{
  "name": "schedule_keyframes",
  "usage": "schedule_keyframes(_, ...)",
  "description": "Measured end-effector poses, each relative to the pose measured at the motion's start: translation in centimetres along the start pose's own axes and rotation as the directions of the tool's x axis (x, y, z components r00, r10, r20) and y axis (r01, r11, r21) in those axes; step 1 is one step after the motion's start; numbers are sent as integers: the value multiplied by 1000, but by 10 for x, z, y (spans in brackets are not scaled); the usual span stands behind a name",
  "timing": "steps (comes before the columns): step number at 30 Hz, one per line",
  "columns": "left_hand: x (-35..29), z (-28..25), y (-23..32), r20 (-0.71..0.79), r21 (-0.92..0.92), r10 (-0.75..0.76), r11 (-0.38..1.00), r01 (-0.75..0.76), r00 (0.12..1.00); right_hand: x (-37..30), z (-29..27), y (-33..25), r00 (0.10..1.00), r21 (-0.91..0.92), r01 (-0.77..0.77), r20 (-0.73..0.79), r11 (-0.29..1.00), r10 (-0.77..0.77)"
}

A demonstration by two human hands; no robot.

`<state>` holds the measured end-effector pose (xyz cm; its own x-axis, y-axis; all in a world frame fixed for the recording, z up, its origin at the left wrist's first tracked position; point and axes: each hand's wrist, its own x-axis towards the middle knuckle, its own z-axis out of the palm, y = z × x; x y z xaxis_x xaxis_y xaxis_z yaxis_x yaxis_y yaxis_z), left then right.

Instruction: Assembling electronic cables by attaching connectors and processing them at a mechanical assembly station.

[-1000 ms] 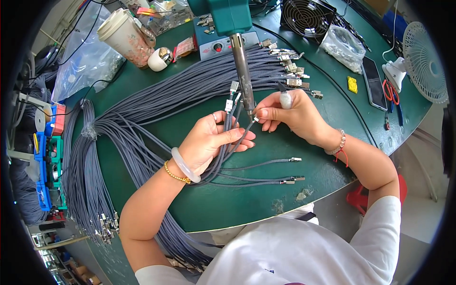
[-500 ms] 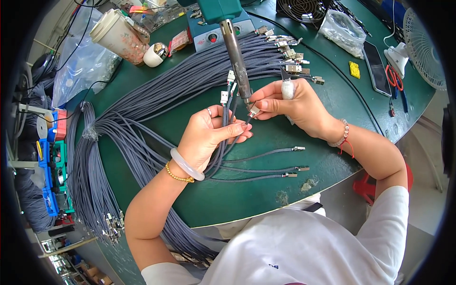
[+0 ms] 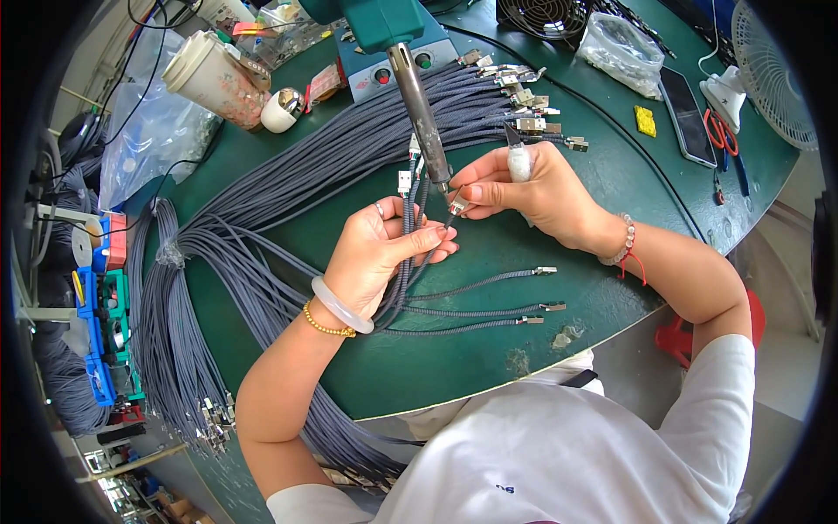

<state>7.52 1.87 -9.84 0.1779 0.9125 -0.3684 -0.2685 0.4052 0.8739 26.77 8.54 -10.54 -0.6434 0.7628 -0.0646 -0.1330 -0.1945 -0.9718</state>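
My left hand (image 3: 371, 253) is closed around several grey braided cables (image 3: 407, 271), whose metal plugs (image 3: 404, 182) stand up above the fingers. Between the thumb and fingertips of my right hand (image 3: 559, 196) is a small metal USB plug (image 3: 458, 204) on one of these cables. A knife (image 3: 519, 164) with a white wrapped handle and dark pointed blade is also tucked in the right hand. Right above the plug, the tip of a metal barrel (image 3: 419, 109) points down from a green tool body (image 3: 380, 22). Whether tip and plug touch I cannot tell.
A large grey cable bundle (image 3: 349, 140) spreads across the green table (image 3: 471, 367); three loose cable ends (image 3: 489, 324) lie near me. Around stand a cup (image 3: 218, 83), a blue control box (image 3: 401, 61), a phone (image 3: 688, 118), red-handled scissors (image 3: 721, 131) and a fan (image 3: 772, 79).
The whole view has shifted slightly. Both hands keep their holds, and the plug remains close under the barrel's tip.
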Motion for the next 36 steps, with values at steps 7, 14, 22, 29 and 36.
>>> schedule_keyframes(7,0,0,1,4,10,-7,1000,7,1000,-1,0,0,1000,-5,3,4,1000,-3)
schedule_keyframes(14,0,1,1,-5,15,-3,1000,3,1000,0,-1,2,1000,-6,6,0,1000,-6)
schedule_keyframes(22,-3,1,3,-5,-8,-20,1000,20,1000,1,1,3,1000,-10,5,-9,1000,-5)
schedule_keyframes(29,-4,-2,-1,47,28,-39,999,37,998,5,1,1,993,6,-68,-92,998,68)
schedule_keyframes(36,-4,1,0,59,82,-56,995,51,997,7,4,5,1000,-30,-13,-17,999,12)
